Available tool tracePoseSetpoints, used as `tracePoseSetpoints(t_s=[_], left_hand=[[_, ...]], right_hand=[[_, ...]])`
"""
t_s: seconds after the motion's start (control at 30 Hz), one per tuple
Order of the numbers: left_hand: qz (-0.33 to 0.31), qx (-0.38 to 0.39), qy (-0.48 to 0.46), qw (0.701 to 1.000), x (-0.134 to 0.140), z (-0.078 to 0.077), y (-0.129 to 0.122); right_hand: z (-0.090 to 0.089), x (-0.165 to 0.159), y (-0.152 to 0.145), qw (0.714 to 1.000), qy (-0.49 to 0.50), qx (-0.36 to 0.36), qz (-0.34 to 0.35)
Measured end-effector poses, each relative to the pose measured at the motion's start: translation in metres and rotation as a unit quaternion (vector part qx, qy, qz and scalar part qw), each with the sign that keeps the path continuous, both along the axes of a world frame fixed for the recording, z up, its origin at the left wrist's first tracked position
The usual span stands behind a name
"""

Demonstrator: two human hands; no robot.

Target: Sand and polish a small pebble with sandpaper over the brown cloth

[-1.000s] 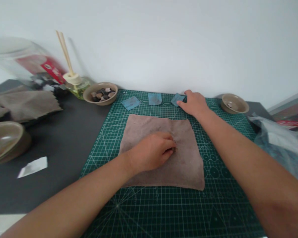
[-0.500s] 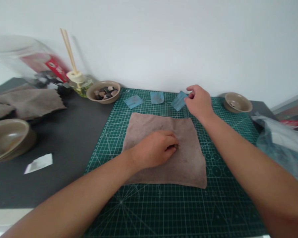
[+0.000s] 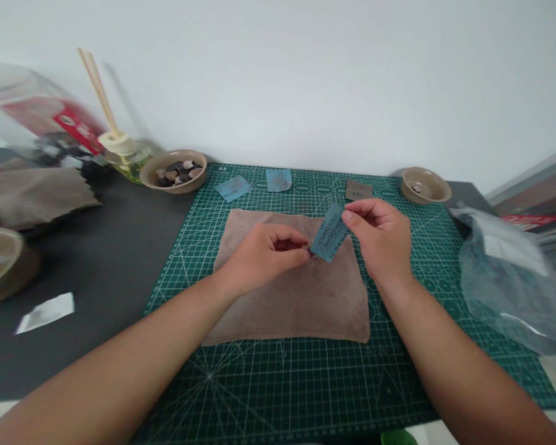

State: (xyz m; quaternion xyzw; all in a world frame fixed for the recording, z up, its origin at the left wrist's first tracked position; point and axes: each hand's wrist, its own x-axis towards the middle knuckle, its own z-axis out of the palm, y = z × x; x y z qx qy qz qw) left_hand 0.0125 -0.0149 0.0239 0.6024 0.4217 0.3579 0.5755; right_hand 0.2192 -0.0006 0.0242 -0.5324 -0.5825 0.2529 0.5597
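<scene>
- Pinching a blue printed sheet (image 3: 328,233), the right hand (image 3: 385,240) holds it tilted over the brown cloth (image 3: 290,309).
- The left hand (image 3: 265,254) grips a small, indistinct object (image 3: 310,250) near the sheet.

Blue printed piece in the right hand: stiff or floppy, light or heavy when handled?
Probably fairly stiff: the blue printed piece looks nearly flat, with no clear droop, though the right hand grips it only near one end. Likely light, since it looks small and sheet-thin. That thinness also suggests it could bend if pushed hard.
</scene>
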Motion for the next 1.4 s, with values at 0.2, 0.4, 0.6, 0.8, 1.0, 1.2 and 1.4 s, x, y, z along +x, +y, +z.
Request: tracePoseSetpoints(t_s=[0.2,0.4,0.6,0.8,1.0,1.2,1.4], left_hand=[[0.059,-0.063,0.001,0.996,0.001,-0.004,0.002],[0.044,-0.096,-0.050,0.993,0.003,-0.006,0.002],[0.020,-0.102,-0.029,0.994,0.005,-0.006,0.000],[0.006,-0.101,-0.038,0.994,0.006,-0.003,-0.001],[0.007,-0.095,-0.060,0.994,0.005,-0.001,-0.002],[0.012,-0.080,-0.072,0.994,0.003,-0.002,-0.003],[0.018,-0.052,-0.096,0.994,0.003,-0.006,-0.001]], right_hand=[[-0.002,0.007,-0.008,1.000,-0.004,-0.002,-0.011],[0.002,0.004,-0.016,1.000,-0.013,-0.006,-0.007],[0.003,-0.001,-0.022,0.999,-0.026,-0.031,0.025],[0.003,-0.002,-0.021,0.996,0.004,-0.072,0.055],[0.005,-0.004,-0.020,0.990,0.040,-0.108,0.080],[0.004,-0.004,-0.020,0.982,0.087,-0.127,0.109],[-0.004,-0.003,-0.017,0.933,0.203,-0.208,0.213]])
